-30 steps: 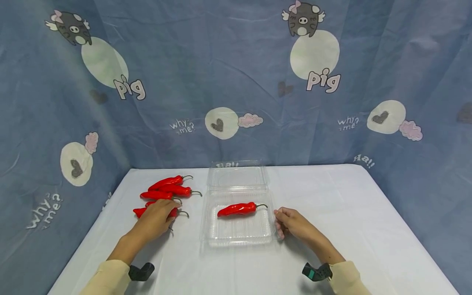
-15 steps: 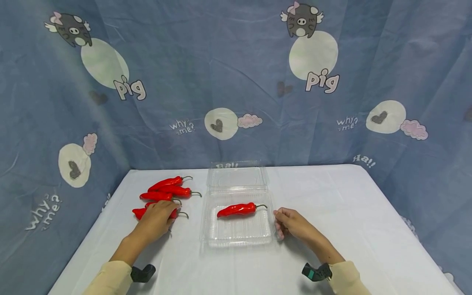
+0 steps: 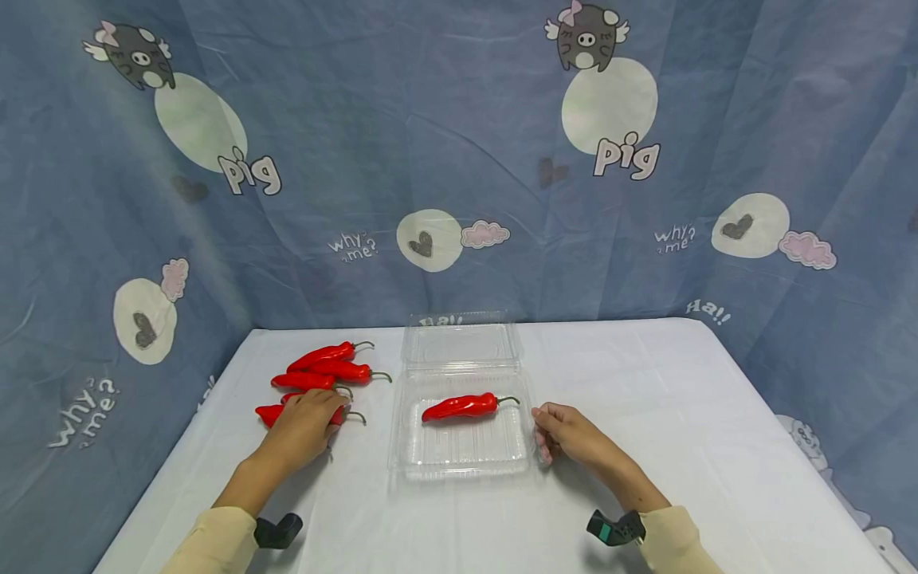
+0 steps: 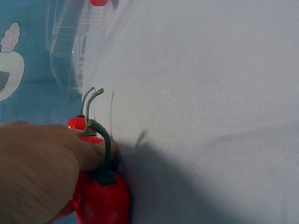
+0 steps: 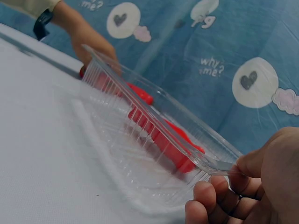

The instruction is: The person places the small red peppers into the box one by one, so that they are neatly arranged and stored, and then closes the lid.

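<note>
My left hand reaches into a loose pile of red chili peppers, its fingers and thumb curled about one red chili pepper. Much of that pepper is hidden under the hand. In the left wrist view, a rounded pepper lies close below the thumb, its green stem bending up past it. My right hand pinches the right rim of a clear plastic container, thumb on top and fingers below. One red chili pepper lies across the container's base, stem to the right.
The container's hinged lid lies back, away from me. Behind the left hand are further red peppers, stems mostly pointing right. White cloth covers the table, and a blue printed curtain rises along its back and sides.
Both hands hold nearly the same positions throughout. The left hand shifts only very slightly over the peppers; the container and the pepper in it stay put.
</note>
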`<action>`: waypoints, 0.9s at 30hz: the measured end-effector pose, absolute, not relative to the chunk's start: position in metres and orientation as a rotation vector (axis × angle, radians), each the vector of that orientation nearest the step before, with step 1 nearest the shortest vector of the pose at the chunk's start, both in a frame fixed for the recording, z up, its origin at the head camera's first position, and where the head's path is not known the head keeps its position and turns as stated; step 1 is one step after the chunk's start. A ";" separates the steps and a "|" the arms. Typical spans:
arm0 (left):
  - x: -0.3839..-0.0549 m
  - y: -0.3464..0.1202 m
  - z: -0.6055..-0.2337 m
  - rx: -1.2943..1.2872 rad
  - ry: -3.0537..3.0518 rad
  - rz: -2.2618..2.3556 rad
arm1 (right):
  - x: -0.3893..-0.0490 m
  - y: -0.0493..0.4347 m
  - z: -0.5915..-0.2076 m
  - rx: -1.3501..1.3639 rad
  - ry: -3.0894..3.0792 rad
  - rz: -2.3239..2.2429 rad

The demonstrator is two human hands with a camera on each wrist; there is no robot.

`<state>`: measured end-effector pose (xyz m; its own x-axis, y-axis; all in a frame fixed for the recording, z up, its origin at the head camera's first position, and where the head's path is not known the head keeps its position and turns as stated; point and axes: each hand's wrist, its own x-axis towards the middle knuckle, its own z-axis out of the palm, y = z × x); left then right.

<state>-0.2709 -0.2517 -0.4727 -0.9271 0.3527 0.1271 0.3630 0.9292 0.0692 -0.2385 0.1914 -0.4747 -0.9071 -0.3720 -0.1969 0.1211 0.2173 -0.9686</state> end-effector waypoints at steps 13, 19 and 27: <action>-0.268 -0.253 -0.466 -0.554 -2.964 -0.122 | -0.239 0.191 -0.476 -0.238 2.112 -1.728; -0.268 -0.253 -0.462 -0.556 -2.953 -0.113 | -0.239 0.192 -0.477 -0.234 2.108 -1.725; -0.265 -0.252 -0.452 -0.624 -2.878 -0.118 | -0.239 0.191 -0.479 -0.220 2.127 -1.718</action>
